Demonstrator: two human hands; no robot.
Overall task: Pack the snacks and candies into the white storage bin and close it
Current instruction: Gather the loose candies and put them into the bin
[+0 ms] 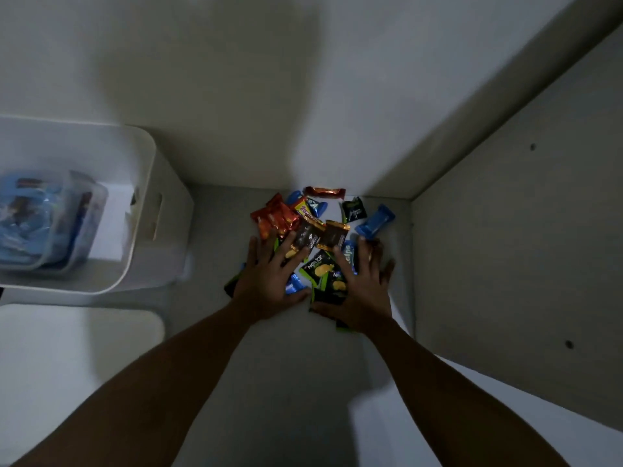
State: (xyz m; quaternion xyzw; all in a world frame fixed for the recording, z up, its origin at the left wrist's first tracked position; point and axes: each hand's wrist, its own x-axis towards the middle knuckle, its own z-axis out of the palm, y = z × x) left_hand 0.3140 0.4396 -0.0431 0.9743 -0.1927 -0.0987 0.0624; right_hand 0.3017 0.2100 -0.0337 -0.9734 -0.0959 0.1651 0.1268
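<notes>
A pile of snack and candy packets (315,230) lies on the white surface in the corner, with orange, brown, blue and green-black wrappers. My left hand (269,281) rests flat on the pile's left side, fingers spread. On the right side my right hand (362,284) lies with straight fingers over green-black packets (323,271). The white storage bin (141,210) stands open at the left, holding clear boxes with blue items (40,220). Its white lid (77,342) lies flat in front of it.
A wall closes off the back and a panel (505,247) with small holes stands at the right, boxing in the corner. A blue packet (376,220) lies apart at the pile's right edge.
</notes>
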